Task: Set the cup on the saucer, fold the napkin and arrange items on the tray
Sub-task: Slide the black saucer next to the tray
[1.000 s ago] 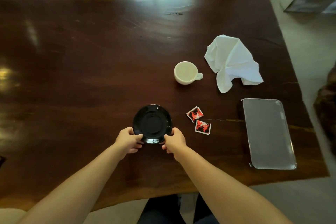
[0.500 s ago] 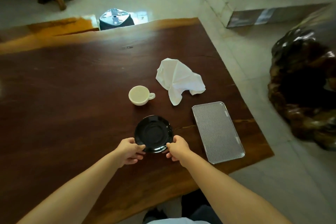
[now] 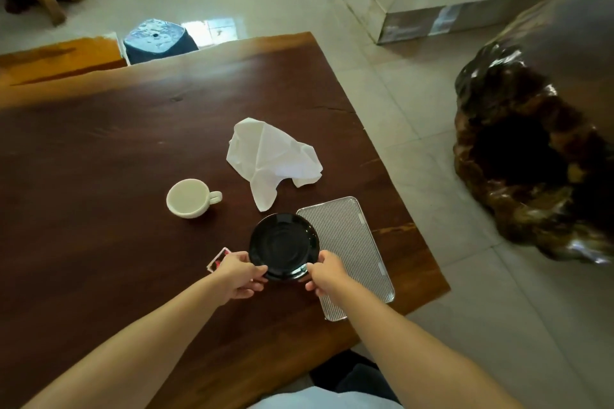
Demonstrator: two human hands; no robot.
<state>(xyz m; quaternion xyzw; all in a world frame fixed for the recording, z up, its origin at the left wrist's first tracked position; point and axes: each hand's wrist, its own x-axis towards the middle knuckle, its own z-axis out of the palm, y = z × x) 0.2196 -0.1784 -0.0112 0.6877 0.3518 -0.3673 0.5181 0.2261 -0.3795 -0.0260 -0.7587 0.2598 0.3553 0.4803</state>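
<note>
saucer (image 3: 283, 244) pinched at its near rim by left hand (image 3: 240, 272) and right hand (image 3: 325, 272) fingers; looks glossy, rigid, breakable, likely slippery; opposite-edge hold seems safest.

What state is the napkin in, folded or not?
Not folded. The white napkin lies crumpled and loosely bunched on the table, with uneven creases, one corner trailing toward the saucer.
</note>
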